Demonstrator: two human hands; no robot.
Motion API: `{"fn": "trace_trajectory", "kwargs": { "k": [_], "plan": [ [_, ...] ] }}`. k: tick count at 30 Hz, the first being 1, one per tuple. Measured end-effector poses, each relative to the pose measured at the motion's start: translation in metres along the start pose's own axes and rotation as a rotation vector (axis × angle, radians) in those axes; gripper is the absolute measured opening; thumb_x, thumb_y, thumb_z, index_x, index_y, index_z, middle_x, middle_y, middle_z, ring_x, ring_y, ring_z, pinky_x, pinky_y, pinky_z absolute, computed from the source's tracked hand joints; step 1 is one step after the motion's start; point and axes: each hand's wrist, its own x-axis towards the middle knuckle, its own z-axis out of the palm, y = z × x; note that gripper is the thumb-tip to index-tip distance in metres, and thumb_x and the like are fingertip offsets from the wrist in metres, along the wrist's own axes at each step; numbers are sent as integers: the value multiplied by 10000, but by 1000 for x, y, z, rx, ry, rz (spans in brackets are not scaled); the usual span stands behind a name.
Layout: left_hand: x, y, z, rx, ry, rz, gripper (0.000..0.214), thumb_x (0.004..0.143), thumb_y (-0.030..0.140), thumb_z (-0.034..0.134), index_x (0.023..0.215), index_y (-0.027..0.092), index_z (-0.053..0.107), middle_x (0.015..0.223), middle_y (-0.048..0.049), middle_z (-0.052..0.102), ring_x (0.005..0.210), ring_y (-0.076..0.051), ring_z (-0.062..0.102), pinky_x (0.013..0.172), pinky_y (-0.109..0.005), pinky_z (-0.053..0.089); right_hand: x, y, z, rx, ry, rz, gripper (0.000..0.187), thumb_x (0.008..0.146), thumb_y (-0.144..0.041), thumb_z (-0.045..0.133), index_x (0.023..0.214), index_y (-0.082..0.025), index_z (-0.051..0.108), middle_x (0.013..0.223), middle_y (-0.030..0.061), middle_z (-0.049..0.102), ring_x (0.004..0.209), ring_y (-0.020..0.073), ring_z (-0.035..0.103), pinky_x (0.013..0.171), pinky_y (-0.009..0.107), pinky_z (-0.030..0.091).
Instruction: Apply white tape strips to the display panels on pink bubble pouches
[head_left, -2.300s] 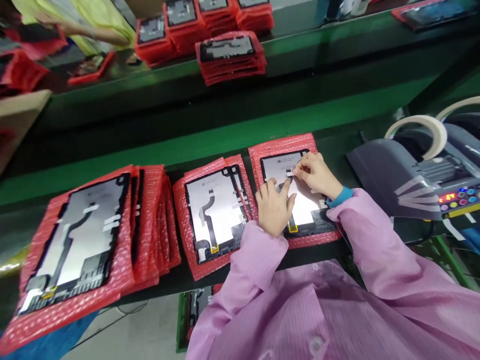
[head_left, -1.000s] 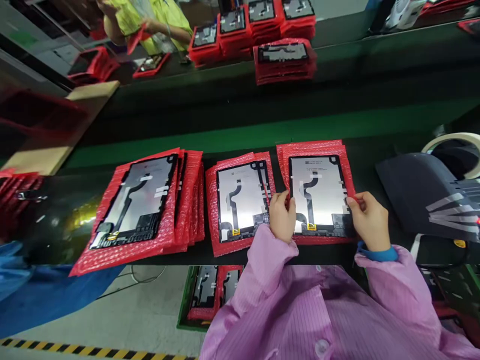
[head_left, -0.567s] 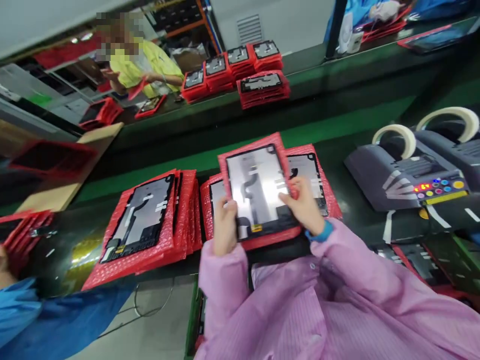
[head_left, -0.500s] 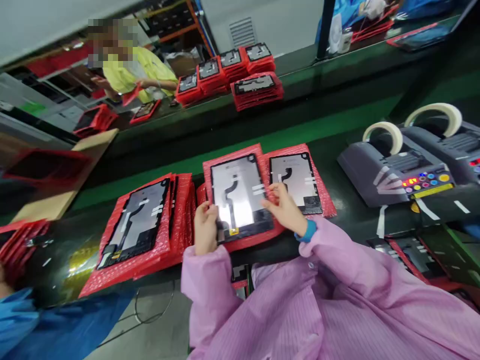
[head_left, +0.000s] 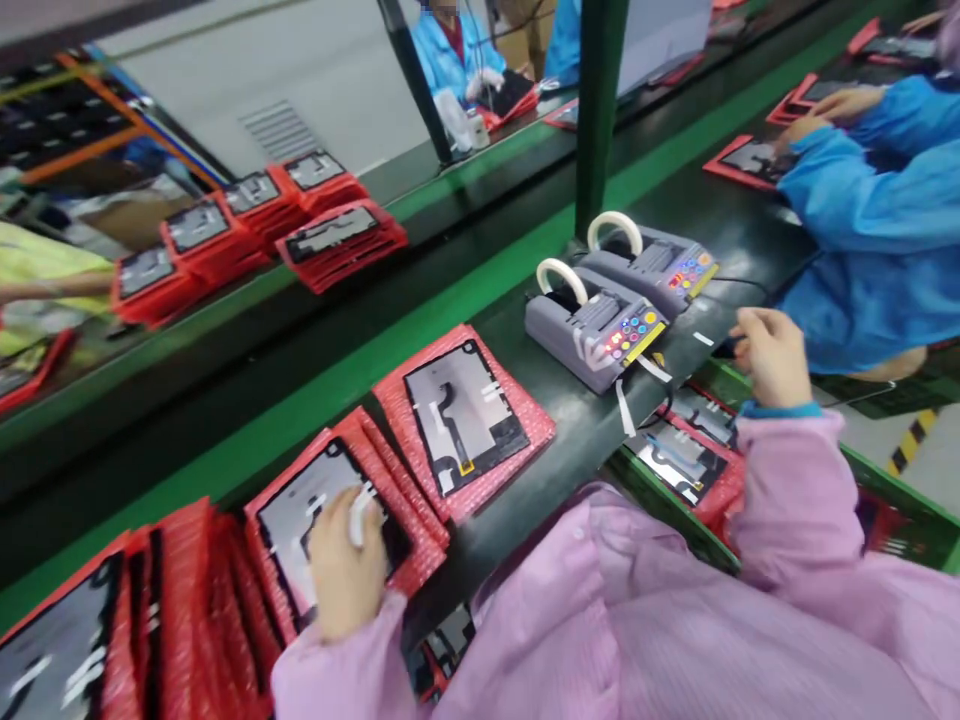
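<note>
My left hand (head_left: 349,565) is over a tablet screen panel (head_left: 289,535), its fingers curled around a whitish strip that looks like tape (head_left: 361,512). The panel lies grey back up on red bubble wrap. My right hand (head_left: 772,358) is raised at the right, beyond the tape dispensers, with curled fingers; anything between them is hidden. Beside the left-hand panel, another panel (head_left: 461,415) with a black flex cable lies on red bubble wrap (head_left: 517,400). Two grey tape dispensers (head_left: 592,330) with lit buttons stand between my hands, and a white tape strip (head_left: 624,408) hangs at the bench edge.
Wrapped panels (head_left: 187,600) lean in a row at the left. A green crate (head_left: 919,510) with more panels sits below the bench at right. Red stacks (head_left: 225,230) line the far shelf. A co-worker's blue sleeve (head_left: 862,210) is close at the right; a green post (head_left: 596,120) stands behind.
My view has swung right. Both hands have let go of the panel's edges; my right hand has moved far right, past the dispensers. My left hand has shifted over the panel.
</note>
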Motion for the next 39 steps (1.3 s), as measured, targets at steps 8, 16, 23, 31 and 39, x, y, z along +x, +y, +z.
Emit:
{"fn": "trace_trajectory", "kwargs": {
  "k": [8, 16, 23, 31, 39],
  "plan": [
    [62, 73, 77, -18, -207, 325, 412, 981, 336, 383, 1270, 120, 583, 1309, -192, 590, 1248, -300, 533, 1107, -497, 418, 31, -9, 18, 22, 39, -17, 202, 762, -68, 669, 617, -168, 570, 520, -49, 453, 467, 59, 367, 506, 280, 284],
    [107, 62, 83, 112, -416, 450, 397, 970, 180, 382, 1289, 99, 604, 1274, -173, 604, 1127, -259, 554, 1025, -430, 478, -130, -54, 16, 333, -539, -521, 95, 799, -307, 737, 768, -257, 662, 891, 90, 600, 687, 184, 560, 550, 362, 377],
    [143, 45, 86, 127, -531, 560, 486, 973, 238, 379, 1414, 98, 528, 1360, -170, 568, 1100, -284, 529, 973, -441, 450, -155, -66, 157, 178, -1208, -357, 250, 850, -387, 722, 764, -202, 577, 775, 10, 623, 618, 107, 537, 588, 271, 462],
    [156, 24, 96, 8, -526, 728, 510, 1003, 309, 318, 1451, 152, 504, 1502, -89, 508, 1309, -314, 434, 1016, -466, 353, -132, -53, 257, -22, -1260, -394, 339, 778, -385, 789, 712, -189, 520, 618, -27, 556, 573, 97, 518, 566, 256, 444],
    [161, 6, 96, -117, -523, 782, 549, 970, 561, 394, 1442, 301, 500, 1526, -35, 483, 1369, -383, 371, 1110, -620, 193, -127, -25, 291, -6, -1329, -284, 410, 744, -213, 788, 943, -238, 431, 720, -51, 571, 602, 97, 556, 526, 225, 423]
  ]
}}
